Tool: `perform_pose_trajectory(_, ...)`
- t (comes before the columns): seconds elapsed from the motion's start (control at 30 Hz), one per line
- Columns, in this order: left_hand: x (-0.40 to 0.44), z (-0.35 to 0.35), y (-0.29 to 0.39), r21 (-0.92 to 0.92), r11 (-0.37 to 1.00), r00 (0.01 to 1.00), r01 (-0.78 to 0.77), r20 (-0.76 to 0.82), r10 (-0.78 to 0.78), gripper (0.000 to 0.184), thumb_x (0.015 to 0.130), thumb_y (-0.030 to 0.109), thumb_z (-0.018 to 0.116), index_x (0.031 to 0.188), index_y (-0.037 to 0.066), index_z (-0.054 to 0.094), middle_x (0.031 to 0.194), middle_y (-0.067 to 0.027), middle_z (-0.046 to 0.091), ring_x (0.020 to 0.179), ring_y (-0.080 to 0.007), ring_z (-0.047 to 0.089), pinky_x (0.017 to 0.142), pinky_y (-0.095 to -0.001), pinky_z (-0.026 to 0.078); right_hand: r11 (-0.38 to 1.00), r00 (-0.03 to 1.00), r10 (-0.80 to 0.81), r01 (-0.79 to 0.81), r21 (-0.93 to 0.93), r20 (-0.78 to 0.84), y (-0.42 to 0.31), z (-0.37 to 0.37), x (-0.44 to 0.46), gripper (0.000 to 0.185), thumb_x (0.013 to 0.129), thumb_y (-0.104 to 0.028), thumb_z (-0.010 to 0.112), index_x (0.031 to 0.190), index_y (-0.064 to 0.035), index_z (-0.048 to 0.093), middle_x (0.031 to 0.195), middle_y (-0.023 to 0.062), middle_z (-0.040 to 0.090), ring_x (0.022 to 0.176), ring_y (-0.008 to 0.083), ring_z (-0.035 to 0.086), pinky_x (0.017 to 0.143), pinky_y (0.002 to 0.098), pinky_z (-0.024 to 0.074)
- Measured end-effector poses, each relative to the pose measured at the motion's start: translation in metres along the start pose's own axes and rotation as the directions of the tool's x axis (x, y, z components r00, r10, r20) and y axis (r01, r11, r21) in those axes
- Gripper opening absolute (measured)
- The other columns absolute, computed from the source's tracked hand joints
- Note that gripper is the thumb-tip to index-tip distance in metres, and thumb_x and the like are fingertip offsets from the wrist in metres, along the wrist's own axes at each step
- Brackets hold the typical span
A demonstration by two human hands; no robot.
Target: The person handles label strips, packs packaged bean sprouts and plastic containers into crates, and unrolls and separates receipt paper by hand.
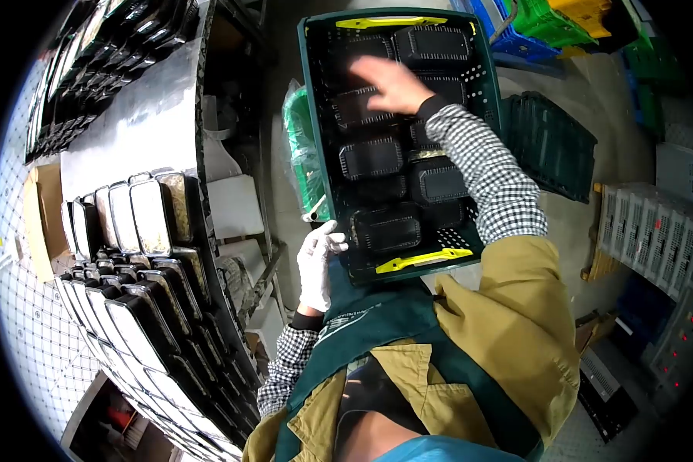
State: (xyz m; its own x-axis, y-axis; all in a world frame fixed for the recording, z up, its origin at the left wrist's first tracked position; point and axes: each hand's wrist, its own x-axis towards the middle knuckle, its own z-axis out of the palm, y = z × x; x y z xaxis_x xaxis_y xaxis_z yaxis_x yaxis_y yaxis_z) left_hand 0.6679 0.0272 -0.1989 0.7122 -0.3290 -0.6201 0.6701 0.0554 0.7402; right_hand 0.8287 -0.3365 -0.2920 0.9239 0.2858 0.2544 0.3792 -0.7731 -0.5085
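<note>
A dark green crate (313, 115) with yellow handles stands in front of me, holding several black lidded trays (371, 158). Over its far left part reaches my right hand (393, 86), bare, with fingers stretched out above the trays and nothing seen in it. The fingertips are blurred, so contact with a tray cannot be made out. My left hand (319, 262) wears a white glove and is beside the crate's near left corner, its fingers partly curled; whether it holds anything is not clear.
On the left, a metal table (162, 100) bears many stacked food trays (142, 215). Beyond the crate's left side is a green bin (304, 146) with a plastic liner. Another dark crate (550, 142) stands right, near blue and green crates (547, 23) and control equipment (681, 331).
</note>
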Motion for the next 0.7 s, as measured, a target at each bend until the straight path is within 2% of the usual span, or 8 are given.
perform_pose_trajectory(0.13, 0.001, 0.008, -0.002, 0.032, 0.999, 1.0, -0.002, 0.018, 0.002, 0.029, 0.098, 0.017, 0.047, 0.12, 0.001, 0.055, 0.095, -0.006, 0.065, 0.082, -0.0115, 0.061, 0.08, -0.0247, 0.049, 0.767, 0.897, 0.332, -0.437, -0.471, -0.291, 0.05, -0.073, -0.035, 0.079, 0.065, -0.028, 0.078, 0.132, -0.0079, 0.042, 0.131, 0.012, 0.045, 0.124, 0.0292, 0.042, 0.103, 0.0443, 0.0341)
perform_pose_trajectory(0.37, 0.007, 0.036, -0.022, 0.147, 0.979, 0.966, 0.141, 0.195, -0.169, 0.036, 0.096, 0.017, 0.05, 0.128, 0.002, 0.048, 0.11, -0.0103, 0.061, 0.091, -0.0141, 0.06, 0.084, -0.0262, 0.047, 0.744, 0.954, 0.299, -0.25, -0.619, -0.026, 0.09, -0.098, -0.032, 0.096, 0.056, -0.026, 0.084, 0.136, -0.0057, 0.035, 0.129, 0.0129, 0.047, 0.121, 0.0295, 0.043, 0.104, 0.0417, 0.0321)
perform_pose_trajectory(0.4, 0.012, 0.037, -0.029, 0.143, 0.975, 0.96, 0.171, 0.198, -0.197, 0.037, 0.096, 0.016, 0.05, 0.13, 0.002, 0.047, 0.113, -0.0101, 0.06, 0.092, -0.0137, 0.059, 0.085, -0.0261, 0.047, 0.663, 0.854, 0.514, -0.34, -0.667, 0.077, 0.066, -0.113, -0.02, 0.078, 0.069, -0.024, 0.075, 0.138, -0.0181, 0.038, 0.144, 0.0171, 0.037, 0.13, 0.0297, 0.037, 0.106, 0.0384, 0.0288)
perform_pose_trajectory(0.47, 0.022, 0.035, -0.04, 0.169, 0.97, 0.95, 0.177, 0.228, -0.213, 0.04, 0.096, 0.016, 0.05, 0.134, 0.004, 0.043, 0.117, -0.0088, 0.058, 0.095, -0.0133, 0.058, 0.088, -0.0268, 0.046, 0.748, 0.937, 0.34, -0.321, -0.58, -0.081, 0.028, -0.129, -0.027, 0.066, 0.069, -0.019, 0.073, 0.13, -0.0131, 0.049, 0.132, 0.0195, 0.05, 0.119, 0.0324, 0.049, 0.098, 0.0394, 0.0385)
perform_pose_trajectory(0.5, 0.025, 0.037, -0.04, 0.189, 0.967, 0.948, 0.173, 0.235, -0.215, 0.041, 0.096, 0.016, 0.05, 0.134, 0.004, 0.043, 0.119, -0.0097, 0.057, 0.098, -0.0138, 0.058, 0.09, -0.0267, 0.045, 0.784, 0.972, 0.17, -0.232, -0.575, -0.161, 0.036, -0.118, -0.048, 0.094, 0.056, -0.024, 0.083, 0.136, -0.0056, 0.037, 0.127, 0.0132, 0.047, 0.12, 0.0296, 0.044, 0.103, 0.0415, 0.0333)
perform_pose_trajectory(0.53, 0.031, 0.039, -0.041, 0.21, 0.963, 0.945, 0.168, 0.244, -0.218, 0.042, 0.095, 0.015, 0.051, 0.135, 0.005, 0.043, 0.121, -0.0107, 0.056, 0.1, -0.0143, 0.057, 0.092, -0.0266, 0.044, 0.825, 0.965, 0.121, -0.228, -0.517, -0.232, 0.036, -0.119, -0.064, 0.092, 0.056, -0.023, 0.082, 0.135, -0.0059, 0.037, 0.127, 0.0139, 0.046, 0.12, 0.0306, 0.043, 0.103, 0.0416, 0.0341)
perform_pose_trajectory(0.6, 0.046, 0.055, -0.042, 0.626, 0.708, 0.918, -0.326, 0.388, 0.08, 0.045, 0.091, 0.013, 0.054, 0.134, 0.005, 0.044, 0.128, -0.0174, 0.052, 0.116, -0.0257, 0.053, 0.098, -0.0346, 0.042, 0.864, 0.942, 0.165, -0.281, -0.418, -0.293, -0.011, -0.128, -0.091, 0.093, 0.056, -0.024, 0.083, 0.135, -0.0047, 0.037, 0.128, 0.0143, 0.045, 0.12, 0.032, 0.042, 0.103, 0.0418, 0.034)
perform_pose_trajectory(0.7, 0.085, 0.105, -0.078, 0.712, 0.205, 0.736, -0.672, 0.611, 0.292, 0.055, 0.081, 0.013, 0.061, 0.132, 0.004, 0.045, 0.132, -0.0253, 0.045, 0.119, -0.0375, 0.047, 0.099, -0.0413, 0.04, 0.88, 0.938, 0.257, -0.327, -0.344, -0.233, -0.056, -0.108, -0.13, 0.097, 0.052, -0.023, 0.084, 0.134, -0.0025, 0.037, 0.128, 0.0143, 0.045, 0.119, 0.0324, 0.042, 0.102, 0.0419, 0.0341)
